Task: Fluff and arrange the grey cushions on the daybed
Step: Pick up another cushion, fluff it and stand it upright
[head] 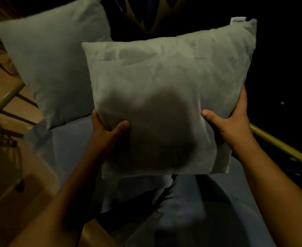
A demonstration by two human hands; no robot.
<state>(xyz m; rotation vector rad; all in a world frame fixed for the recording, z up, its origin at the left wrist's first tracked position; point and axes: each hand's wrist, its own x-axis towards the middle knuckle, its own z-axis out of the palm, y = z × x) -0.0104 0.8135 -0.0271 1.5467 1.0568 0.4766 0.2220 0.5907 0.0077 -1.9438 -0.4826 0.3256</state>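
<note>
Square grey fabric cushion (166,97) held up over the daybed's blue-grey mattress (71,157).
It is clamped at its lower side edges: left hand (107,129) and right hand (233,122) are each closed on it, thumbs in front. A second square grey cushion (52,59) is propped behind-left, beside a brass-coloured metal rail (280,148).

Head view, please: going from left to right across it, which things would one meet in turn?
Wooden slatted frame → grey cushion propped at the back → left hand → grey cushion held in both hands → right hand → yellow rail.
</note>
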